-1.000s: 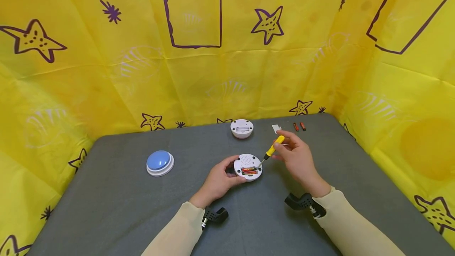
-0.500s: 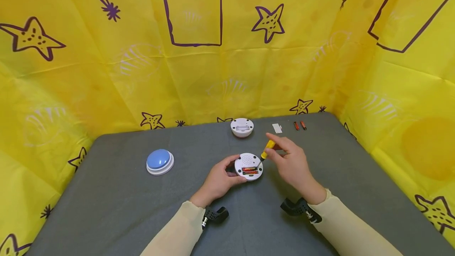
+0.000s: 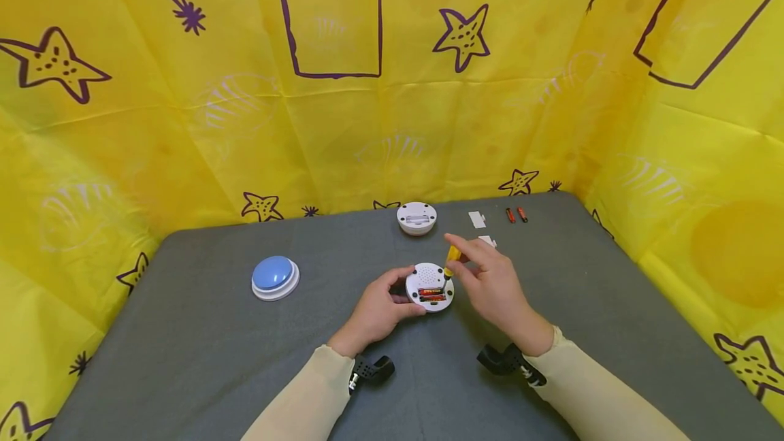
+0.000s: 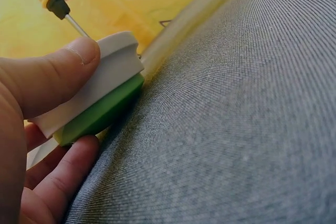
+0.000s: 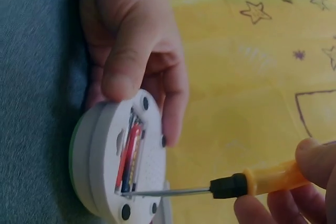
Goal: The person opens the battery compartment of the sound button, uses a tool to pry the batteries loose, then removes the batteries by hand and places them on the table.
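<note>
My left hand (image 3: 376,308) grips a round white push-button light (image 3: 427,276) by its edge, turned underside up. Its green dome (image 4: 102,111) faces the table in the left wrist view. Two red batteries (image 3: 432,295) lie in its uncovered compartment. With thumb and fingers, my right hand (image 3: 496,288) holds a yellow-handled screwdriver (image 3: 453,257). In the right wrist view the screwdriver's metal shaft (image 5: 173,192) reaches into the end of the compartment, its tip at the battery ends.
Behind, a second white button (image 3: 417,219) lies upside down with a bare battery slot. White covers (image 3: 477,220) and two loose red batteries (image 3: 516,215) lie at the back right. A blue-domed button (image 3: 274,278) sits left. Yellow cloth walls (image 3: 331,135) surround the grey table (image 3: 202,332).
My right hand has moved left and tilted the screwdriver steeper, its tip staying at the compartment's right end. A second white cover now shows behind that hand. The left hand holds nearly still.
</note>
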`<act>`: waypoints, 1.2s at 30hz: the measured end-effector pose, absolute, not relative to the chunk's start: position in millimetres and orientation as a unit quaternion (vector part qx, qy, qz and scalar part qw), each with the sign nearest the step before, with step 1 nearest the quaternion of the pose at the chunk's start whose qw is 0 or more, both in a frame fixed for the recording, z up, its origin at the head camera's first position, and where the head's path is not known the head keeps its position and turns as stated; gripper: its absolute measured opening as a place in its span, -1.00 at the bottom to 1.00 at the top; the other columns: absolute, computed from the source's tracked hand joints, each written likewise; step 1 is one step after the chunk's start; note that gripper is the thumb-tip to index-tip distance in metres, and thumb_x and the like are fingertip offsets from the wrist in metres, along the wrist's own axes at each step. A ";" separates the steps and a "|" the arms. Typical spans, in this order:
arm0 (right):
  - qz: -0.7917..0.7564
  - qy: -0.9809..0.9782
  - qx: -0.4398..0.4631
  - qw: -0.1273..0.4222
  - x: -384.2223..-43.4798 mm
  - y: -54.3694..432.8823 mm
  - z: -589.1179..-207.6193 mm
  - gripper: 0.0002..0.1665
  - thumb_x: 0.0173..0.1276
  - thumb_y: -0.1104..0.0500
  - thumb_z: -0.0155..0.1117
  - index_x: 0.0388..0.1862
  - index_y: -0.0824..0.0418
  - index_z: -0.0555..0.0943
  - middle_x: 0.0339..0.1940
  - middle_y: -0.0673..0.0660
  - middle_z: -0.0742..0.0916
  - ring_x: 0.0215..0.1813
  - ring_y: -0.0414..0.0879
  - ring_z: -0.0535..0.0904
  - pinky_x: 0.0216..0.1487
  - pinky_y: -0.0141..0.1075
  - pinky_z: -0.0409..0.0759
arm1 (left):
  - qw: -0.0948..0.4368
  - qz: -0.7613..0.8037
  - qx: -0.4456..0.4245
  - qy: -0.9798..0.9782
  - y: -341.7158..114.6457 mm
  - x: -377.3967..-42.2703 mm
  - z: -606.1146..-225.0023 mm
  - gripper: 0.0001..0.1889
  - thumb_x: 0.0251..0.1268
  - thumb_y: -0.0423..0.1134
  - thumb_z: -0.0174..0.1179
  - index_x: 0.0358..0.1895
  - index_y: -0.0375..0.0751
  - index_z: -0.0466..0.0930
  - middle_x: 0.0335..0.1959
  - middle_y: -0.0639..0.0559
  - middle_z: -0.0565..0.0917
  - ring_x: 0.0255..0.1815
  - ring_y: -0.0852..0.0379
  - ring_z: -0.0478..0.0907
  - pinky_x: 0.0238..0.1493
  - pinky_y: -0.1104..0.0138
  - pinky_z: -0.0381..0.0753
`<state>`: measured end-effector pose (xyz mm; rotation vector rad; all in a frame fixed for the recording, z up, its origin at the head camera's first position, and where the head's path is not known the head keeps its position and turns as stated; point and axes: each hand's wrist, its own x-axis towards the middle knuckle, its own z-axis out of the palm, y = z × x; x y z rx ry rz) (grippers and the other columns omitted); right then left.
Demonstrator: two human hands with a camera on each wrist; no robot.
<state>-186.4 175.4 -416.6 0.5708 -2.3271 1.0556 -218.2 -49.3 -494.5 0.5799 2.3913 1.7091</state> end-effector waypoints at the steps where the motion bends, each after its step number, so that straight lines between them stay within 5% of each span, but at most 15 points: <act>1: 0.389 -0.858 0.209 0.262 -187.0 175.5 -417.2 -0.44 0.24 0.33 0.47 0.24 0.17 0.64 -0.25 -0.01 0.68 -0.21 -0.15 0.57 -0.36 -0.31 0.64 | 0.072 0.569 0.194 0.796 -48.9 -218.0 -494.2 -0.21 0.00 -0.19 0.58 0.38 -0.08 0.47 0.15 -0.01 0.56 -0.20 0.16 0.65 -0.12 0.34 0.62; 12: 0.335 -0.842 0.289 0.310 -185.5 168.1 -423.1 -0.46 0.19 0.34 0.51 0.19 0.20 0.66 -0.22 0.04 0.66 -0.38 -0.19 0.54 -0.42 -0.32 0.57 | 0.059 0.564 0.196 0.800 -47.9 -217.9 -492.4 -0.22 -0.04 -0.18 0.59 0.35 -0.11 0.48 0.16 -0.02 0.56 -0.22 0.16 0.66 -0.14 0.34 0.64; 19: 0.502 -0.829 0.123 0.215 -199.4 188.6 -432.7 -0.53 0.36 0.28 0.38 0.24 0.17 0.60 -0.30 0.12 0.67 -0.34 -0.06 0.68 -0.37 -0.33 0.66 | 0.064 0.567 0.195 0.798 -48.1 -217.7 -492.3 -0.22 -0.04 -0.25 0.59 0.35 -0.13 0.48 0.16 -0.04 0.55 -0.21 0.16 0.66 -0.13 0.35 0.63; 26: 0.613 -0.781 0.059 0.100 -205.1 193.9 -447.2 -0.62 0.44 0.28 0.29 0.21 0.28 0.53 -0.14 0.33 0.70 -0.26 0.12 0.73 -0.26 -0.16 0.70 | 0.053 0.555 0.186 0.809 -47.3 -217.5 -494.3 -0.24 -0.04 -0.23 0.60 0.31 -0.21 0.49 0.08 -0.09 0.59 -0.21 0.15 0.65 -0.13 0.33 0.62; 36: 0.658 -0.749 -0.001 0.080 -211.9 194.4 -454.9 -0.54 0.45 0.33 0.26 0.30 0.25 0.49 -0.05 0.37 0.67 -0.23 0.13 0.72 -0.23 -0.09 0.69 | 0.047 0.550 0.178 0.815 -47.5 -219.4 -494.5 -0.25 -0.03 -0.19 0.59 0.31 -0.21 0.49 0.06 -0.08 0.61 -0.21 0.17 0.63 -0.12 0.33 0.61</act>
